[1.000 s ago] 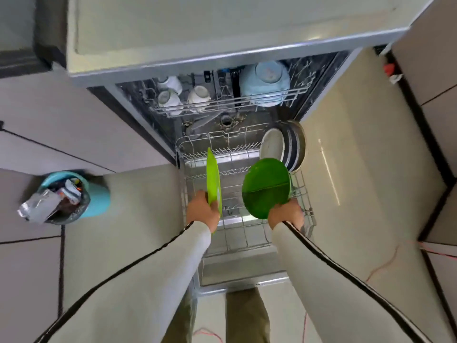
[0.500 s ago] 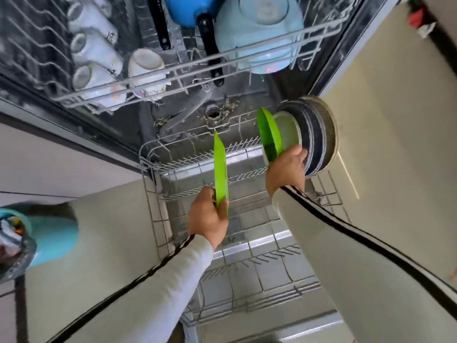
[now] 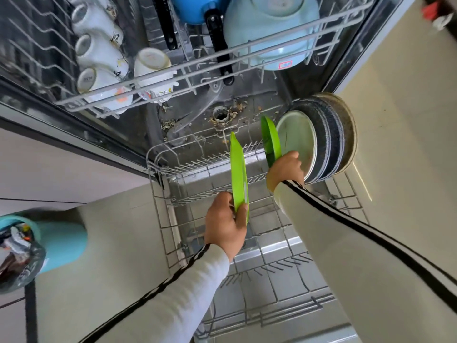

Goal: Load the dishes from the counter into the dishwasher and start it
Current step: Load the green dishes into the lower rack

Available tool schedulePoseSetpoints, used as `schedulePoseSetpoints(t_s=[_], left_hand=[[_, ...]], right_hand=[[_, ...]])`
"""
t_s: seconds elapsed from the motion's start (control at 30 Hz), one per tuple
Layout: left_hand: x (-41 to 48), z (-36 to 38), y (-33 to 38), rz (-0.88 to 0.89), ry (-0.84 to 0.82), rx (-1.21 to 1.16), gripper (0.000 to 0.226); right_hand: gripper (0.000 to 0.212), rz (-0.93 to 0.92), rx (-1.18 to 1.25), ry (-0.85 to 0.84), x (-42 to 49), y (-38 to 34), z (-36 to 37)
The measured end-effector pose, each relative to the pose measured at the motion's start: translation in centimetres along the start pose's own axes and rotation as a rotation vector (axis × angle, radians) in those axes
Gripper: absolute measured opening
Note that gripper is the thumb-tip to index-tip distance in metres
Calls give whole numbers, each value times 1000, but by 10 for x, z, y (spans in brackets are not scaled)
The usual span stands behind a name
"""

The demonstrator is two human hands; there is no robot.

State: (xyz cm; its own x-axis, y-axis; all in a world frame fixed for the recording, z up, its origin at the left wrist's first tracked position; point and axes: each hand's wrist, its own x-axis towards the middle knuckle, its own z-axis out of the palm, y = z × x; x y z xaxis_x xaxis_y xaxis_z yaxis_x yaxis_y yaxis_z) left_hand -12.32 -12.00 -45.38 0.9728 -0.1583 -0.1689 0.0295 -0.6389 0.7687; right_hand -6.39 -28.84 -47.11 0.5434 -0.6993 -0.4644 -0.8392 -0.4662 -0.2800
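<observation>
1. Rack [image 3: 160, 206] tines take dishes edge-on, hence both held upright.
2. Left grip [image 3: 226, 226] clamped on left plate [image 3: 238, 174], over mid-rack.
3. Right grip [image 3: 286, 170] clamped on right plate [image 3: 270, 139], just beside stack [image 3: 331, 139], far right; prob. next slot.

The left hand [image 3: 226, 229] grips a bright green flat plastic plate [image 3: 238, 174] by its lower edge, upright and edge-on above the grey wire lower rack [image 3: 162, 219] of the open dishwasher [image 3: 197, 115]. The right hand [image 3: 285, 170] holds a second green plastic plate [image 3: 270, 139] upright, just beside a white round plate [image 3: 298, 142] standing against dark speckled plates [image 3: 331, 139] at the rack's right side. The wire upper rack [image 3: 188, 70] carries white ceramic cups [image 3: 96, 53], a pale blue bowl [image 3: 272, 26] and a black-handled blue pan [image 3: 188, 8]. A teal bin [image 3: 64, 241] stands at the left.
</observation>
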Motion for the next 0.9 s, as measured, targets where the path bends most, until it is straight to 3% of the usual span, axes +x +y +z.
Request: schedulePoseSetpoints(t_s=[0.1, 0.2, 0.33, 0.47, 0.6, 0.77, 0.9], left_hand=[[3, 0, -5, 31, -9, -4, 16], [7, 0, -11, 43, -9, 25, 17], [11, -1, -14, -27, -2, 25, 16], [15, -4, 1, -143, 15, -55, 16], [22, -4, 21, -286, 67, -132, 13], [23, -8, 24, -408, 21, -290, 24], [15, -9, 34, -331, -84, -442, 24]], right_hand=[[46, 69, 6, -98, -6, 6, 19], [46, 111, 109, -120, -7, 11, 28], [62, 121, 128, -248, -10, 18, 18], [61, -166, 111, -232, -72, 39, 12], [84, -487, 98, -516, -125, 61, 16], [53, -449, 12, -229, -127, 68, 16], [22, -388, -131, -118, -120, 59, 10]])
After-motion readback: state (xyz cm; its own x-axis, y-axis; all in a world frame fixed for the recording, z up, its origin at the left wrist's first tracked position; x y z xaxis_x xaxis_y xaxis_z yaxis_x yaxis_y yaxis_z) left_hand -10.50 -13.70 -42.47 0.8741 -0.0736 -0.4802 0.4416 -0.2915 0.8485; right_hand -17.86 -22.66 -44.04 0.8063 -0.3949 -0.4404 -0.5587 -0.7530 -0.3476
